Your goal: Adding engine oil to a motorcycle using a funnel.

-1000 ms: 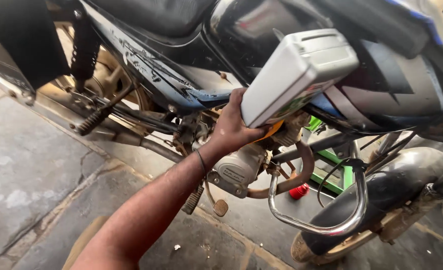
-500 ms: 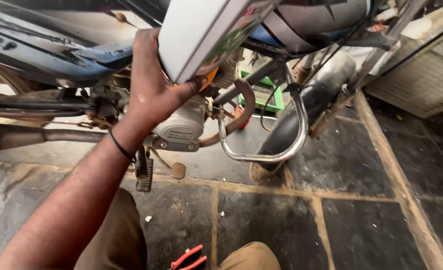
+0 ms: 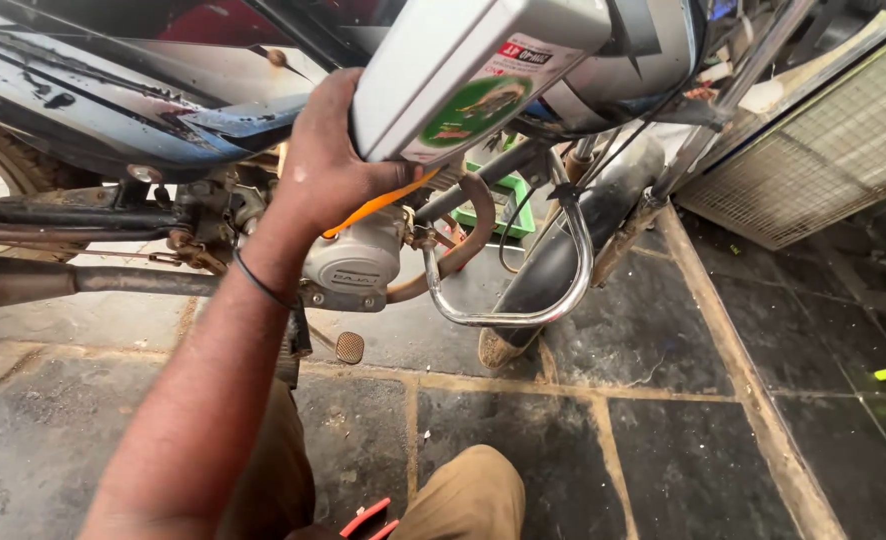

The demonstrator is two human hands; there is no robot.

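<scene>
At the far left a rusty exhaust pipe (image 3: 113,280) runs low along the motorcycle. Next to it the person's left hand (image 3: 328,165) is clamped round the base of a grey rectangular plastic oil can (image 3: 463,70), held high and tipped against the tank. Its neck is hidden; it seems to point at a bright orange plastic funnel (image 3: 378,208) above the silver engine cover (image 3: 353,265). This looks like the pouring stage. Any next move calls for a steady tilt and the funnel kept seated. Further right are a curved chrome guard bar (image 3: 523,318) and a metal mesh panel (image 3: 813,150). The right hand is out of view.
</scene>
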